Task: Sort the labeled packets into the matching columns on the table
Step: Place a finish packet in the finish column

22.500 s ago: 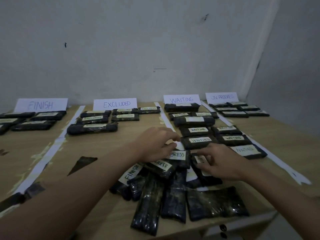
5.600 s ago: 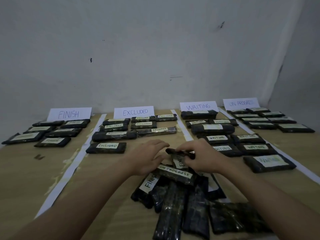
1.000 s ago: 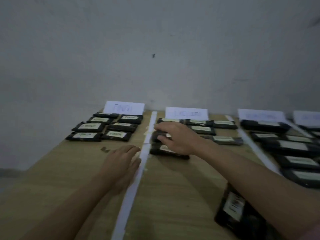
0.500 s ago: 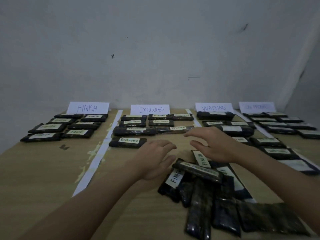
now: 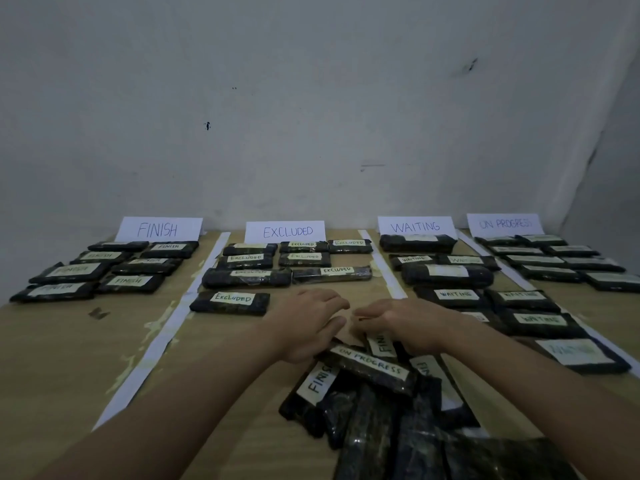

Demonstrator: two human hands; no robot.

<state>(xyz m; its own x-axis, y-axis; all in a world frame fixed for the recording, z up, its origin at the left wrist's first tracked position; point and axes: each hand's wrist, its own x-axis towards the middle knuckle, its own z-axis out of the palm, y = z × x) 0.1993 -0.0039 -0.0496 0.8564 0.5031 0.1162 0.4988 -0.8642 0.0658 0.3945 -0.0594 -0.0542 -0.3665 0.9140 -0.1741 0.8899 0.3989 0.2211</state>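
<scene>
A pile of dark labeled packets [image 5: 374, 407] lies at the near middle of the wooden table [image 5: 69, 358]. On top lies an "ON PROGRESS" packet [image 5: 372, 367], with "FINISH" packets [image 5: 317, 379] beside it. My left hand [image 5: 308, 323] hovers over the pile's far left end with fingers relaxed. My right hand [image 5: 401, 323] rests on the far end of a "FINISH" packet [image 5: 381, 342], fingers bent down over it; whether it grips is hidden. Sorted packets lie under the signs FINISH [image 5: 157, 229], EXCLUDED [image 5: 287, 232], WAITING [image 5: 415, 226] and ON PROGRESS [image 5: 504, 223].
White tape strips [image 5: 162, 327] divide the columns. The nearest "EXCLUDED" packet [image 5: 230, 302] lies just left of my left hand. A big "WAITING" packet [image 5: 576, 353] lies to the right near the edge. A grey wall [image 5: 311, 116] backs the table.
Both hands have come down and together onto the far end of the unsorted pile. A second ago my right hand rested on a packet in the EXCLUDED column.
</scene>
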